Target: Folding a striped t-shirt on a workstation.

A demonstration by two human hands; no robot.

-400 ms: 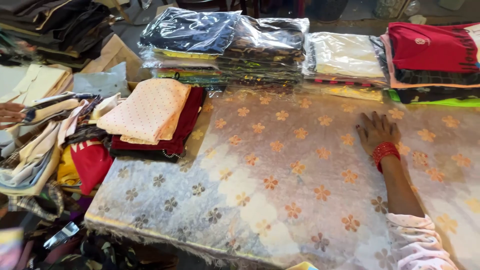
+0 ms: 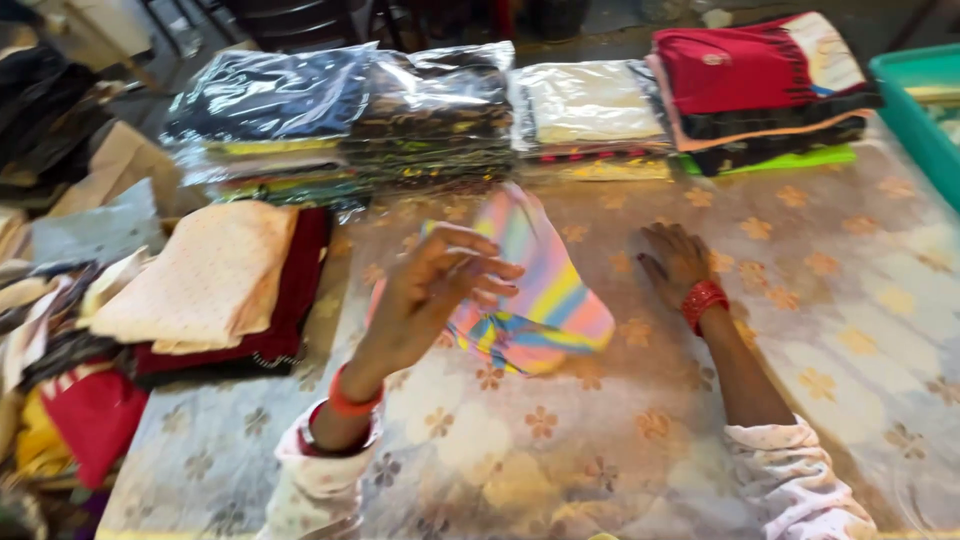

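Left hand [image 2: 440,290] lifts a striped pastel cloth [image 2: 545,295], fingers pinched on its edge, above the floral-covered surface [image 2: 880,300]; right hand [image 2: 675,262] lies flat (empty) beside that cloth, steadying the cover.

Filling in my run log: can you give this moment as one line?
left hand: lifts striped cloth | right hand: flat on table cover | folded clothes stacks behind

Plastic-wrapped fabric stacks [image 2: 340,115] line the floral tablecloth's [image 2: 860,300] far edge, beside a red folded pile [image 2: 750,65] and a teal bin [image 2: 925,110].
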